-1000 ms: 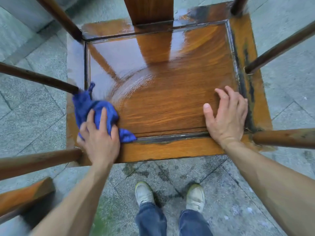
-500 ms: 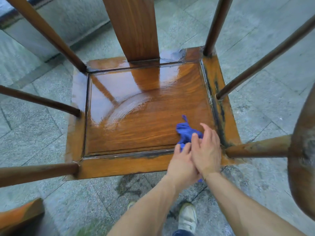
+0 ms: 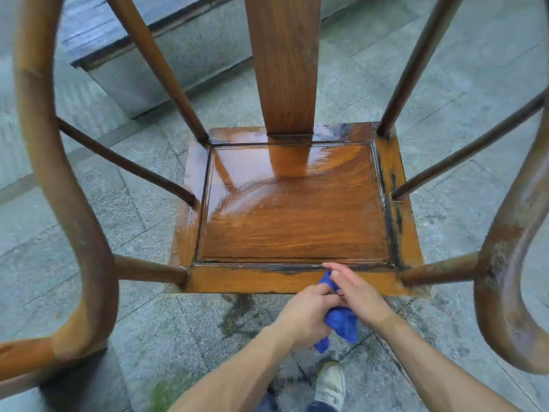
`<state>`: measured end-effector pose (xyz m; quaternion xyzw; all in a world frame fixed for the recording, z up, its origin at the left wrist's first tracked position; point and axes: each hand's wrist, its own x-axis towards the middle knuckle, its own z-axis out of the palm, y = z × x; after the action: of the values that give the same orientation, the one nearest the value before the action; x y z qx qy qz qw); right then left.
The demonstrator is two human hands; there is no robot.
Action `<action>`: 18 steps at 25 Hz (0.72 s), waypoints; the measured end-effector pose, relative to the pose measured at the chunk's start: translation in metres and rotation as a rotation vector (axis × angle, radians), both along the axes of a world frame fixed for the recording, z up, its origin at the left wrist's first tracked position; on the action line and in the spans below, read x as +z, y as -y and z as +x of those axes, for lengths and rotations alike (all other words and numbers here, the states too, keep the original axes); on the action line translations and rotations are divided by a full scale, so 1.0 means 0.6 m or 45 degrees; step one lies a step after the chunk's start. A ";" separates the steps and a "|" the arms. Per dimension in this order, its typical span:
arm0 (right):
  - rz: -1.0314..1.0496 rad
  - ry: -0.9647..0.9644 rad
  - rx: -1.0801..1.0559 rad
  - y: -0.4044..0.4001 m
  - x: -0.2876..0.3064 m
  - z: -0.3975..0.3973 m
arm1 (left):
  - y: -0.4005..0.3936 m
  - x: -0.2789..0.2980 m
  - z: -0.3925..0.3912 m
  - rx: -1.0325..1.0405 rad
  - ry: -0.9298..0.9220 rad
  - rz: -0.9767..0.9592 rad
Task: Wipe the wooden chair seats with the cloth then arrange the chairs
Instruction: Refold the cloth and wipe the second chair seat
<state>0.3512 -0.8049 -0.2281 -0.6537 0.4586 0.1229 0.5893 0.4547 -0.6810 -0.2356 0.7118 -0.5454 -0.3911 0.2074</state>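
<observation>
Chair seat (image 3: pixel 294 215) shows wet wipe streaks, apparently wiped; arranging remains. Left hand (image 3: pixel 306 313) and right hand (image 3: pixel 361 295) both clasp the cloth (image 3: pixel 341 321) off the front edge.

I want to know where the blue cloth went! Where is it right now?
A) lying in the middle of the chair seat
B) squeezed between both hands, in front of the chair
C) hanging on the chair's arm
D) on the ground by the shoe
B: the blue cloth is bunched between the left hand and the right hand, just past the front edge of the chair seat, with nothing lying on the seat.
</observation>
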 end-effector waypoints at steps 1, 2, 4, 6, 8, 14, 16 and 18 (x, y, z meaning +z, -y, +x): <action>0.020 0.043 0.071 -0.006 0.023 0.003 | -0.012 0.025 0.012 0.068 -0.012 -0.052; 0.061 0.102 0.137 -0.011 0.055 0.008 | -0.019 0.059 0.027 0.150 -0.028 -0.092; 0.130 0.215 0.220 -0.020 0.127 0.017 | -0.028 0.134 0.056 0.301 -0.054 -0.188; 0.120 0.304 0.237 -0.025 0.204 0.028 | -0.032 0.213 0.083 0.352 -0.051 -0.298; 0.095 0.379 0.207 -0.026 0.283 0.039 | -0.033 0.295 0.099 0.297 -0.054 -0.341; -0.409 0.587 0.121 -0.017 0.537 0.070 | -0.033 0.568 0.126 0.162 -0.035 -0.385; -0.449 0.666 0.055 -0.018 0.610 0.066 | -0.034 0.646 0.129 0.218 -0.074 -0.409; -0.474 0.766 -0.022 -0.022 0.691 0.058 | -0.037 0.714 0.140 0.270 -0.173 -0.458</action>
<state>0.3861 -0.7918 0.1865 -0.7530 0.2845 -0.1657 0.5697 0.5388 -0.6591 0.1931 0.6887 -0.5133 -0.3105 0.4073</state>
